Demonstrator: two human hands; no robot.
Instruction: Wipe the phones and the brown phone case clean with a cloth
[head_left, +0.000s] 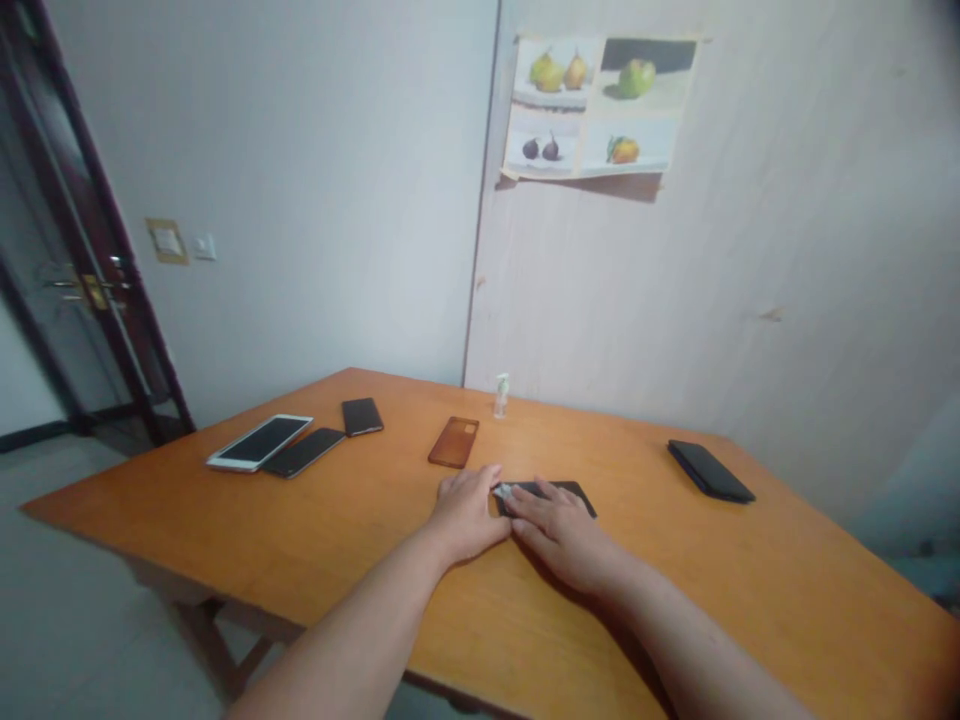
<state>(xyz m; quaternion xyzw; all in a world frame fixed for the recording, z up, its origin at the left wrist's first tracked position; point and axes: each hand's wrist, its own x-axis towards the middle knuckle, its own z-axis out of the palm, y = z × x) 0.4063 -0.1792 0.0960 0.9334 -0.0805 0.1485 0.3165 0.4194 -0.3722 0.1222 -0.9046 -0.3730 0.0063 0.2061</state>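
A black phone lies flat on the wooden table in front of me, partly covered by my hands. My left hand holds its left end, with the thumb along the near edge and the fingers at the far side. Under the fingertips of my right hand is a small white cloth or tissue, pressed on the phone's upper face near the left end. Most of the cloth is hidden by those fingers.
Beyond my hands lie a brown phone case and a small clear pump bottle. To the left are a white tablet, a dark phone and another dark phone. A black wallet-like case rests at right. The table meets the wall behind.
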